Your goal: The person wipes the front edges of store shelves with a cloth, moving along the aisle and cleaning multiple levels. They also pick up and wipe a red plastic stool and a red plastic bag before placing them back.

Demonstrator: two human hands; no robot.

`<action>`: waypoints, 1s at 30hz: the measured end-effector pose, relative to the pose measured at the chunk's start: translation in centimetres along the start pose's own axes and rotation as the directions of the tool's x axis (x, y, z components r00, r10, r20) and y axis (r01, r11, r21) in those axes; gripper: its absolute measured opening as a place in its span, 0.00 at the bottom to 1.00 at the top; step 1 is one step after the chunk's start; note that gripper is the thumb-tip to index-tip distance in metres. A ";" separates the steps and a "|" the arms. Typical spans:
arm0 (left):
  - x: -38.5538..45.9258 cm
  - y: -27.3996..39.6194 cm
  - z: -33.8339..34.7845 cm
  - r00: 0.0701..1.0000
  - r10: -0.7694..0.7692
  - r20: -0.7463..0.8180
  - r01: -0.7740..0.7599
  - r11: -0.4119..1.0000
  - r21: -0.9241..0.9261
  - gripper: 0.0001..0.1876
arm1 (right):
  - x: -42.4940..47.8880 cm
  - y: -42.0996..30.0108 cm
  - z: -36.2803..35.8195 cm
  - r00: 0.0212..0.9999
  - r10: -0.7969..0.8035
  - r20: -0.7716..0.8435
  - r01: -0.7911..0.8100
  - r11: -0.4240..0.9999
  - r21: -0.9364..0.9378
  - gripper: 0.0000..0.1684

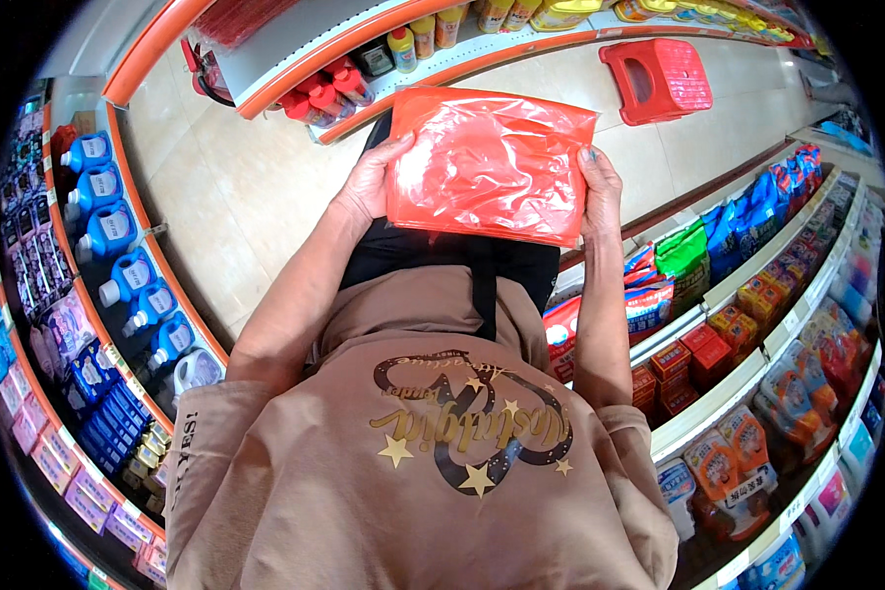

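Both my hands hold a flat red pack (490,166) in clear, shiny plastic wrap, level in front of my lap. My left hand (372,177) grips its left edge, thumb on top and the other fingers hidden underneath. At the right edge, my right hand (599,188) clasps the pack the same way, its thumb near the upper corner. Light glares off the wrinkled wrap, and what is folded inside cannot be made out. Below the pack are my dark trousers (442,258) and a brown printed shirt (428,457).
Shelves with blue detergent bottles (110,228) run along the left. Ahead, a low shelf holds red-capped bottles (350,81) and yellow ones. A red plastic stool (660,81) stands on the tiled floor (199,169). Boxed goods (708,350) and bagged powders (682,258) fill the right-hand shelves.
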State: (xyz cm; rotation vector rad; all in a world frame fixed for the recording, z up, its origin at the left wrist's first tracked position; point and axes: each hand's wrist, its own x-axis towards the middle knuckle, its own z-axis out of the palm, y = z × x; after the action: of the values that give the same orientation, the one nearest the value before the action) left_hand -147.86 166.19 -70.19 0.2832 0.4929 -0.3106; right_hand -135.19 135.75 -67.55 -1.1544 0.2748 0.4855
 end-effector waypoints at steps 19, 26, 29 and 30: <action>-1.4 0.3 3.9 0.995 0.090 0.032 -0.095 0.957 0.273 0.23 | -2.1 -7.6 9.2 0.900 -0.437 0.006 0.356 0.726 -0.589 0.14; -1.1 0.3 4.7 0.991 0.076 0.111 -0.115 0.906 0.407 0.24 | -3.5 -3.9 18.6 0.525 -0.389 0.757 0.792 -0.103 -0.602 0.11; -1.5 0.4 5.0 0.991 0.075 0.113 -0.116 0.901 0.417 0.26 | -2.3 -3.8 17.0 0.577 -0.376 0.725 0.716 -0.194 -0.671 0.10; -1.5 0.4 4.9 0.992 0.073 0.106 -0.111 0.901 0.420 0.26 | -1.9 -4.3 15.9 0.621 -0.381 0.685 0.663 -0.210 -0.718 0.10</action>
State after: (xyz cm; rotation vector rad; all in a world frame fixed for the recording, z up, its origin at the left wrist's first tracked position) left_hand -146.99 165.24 -65.23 0.7148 0.3187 -0.3356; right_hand -135.31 148.55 -57.04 -2.4099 -1.0386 -0.1518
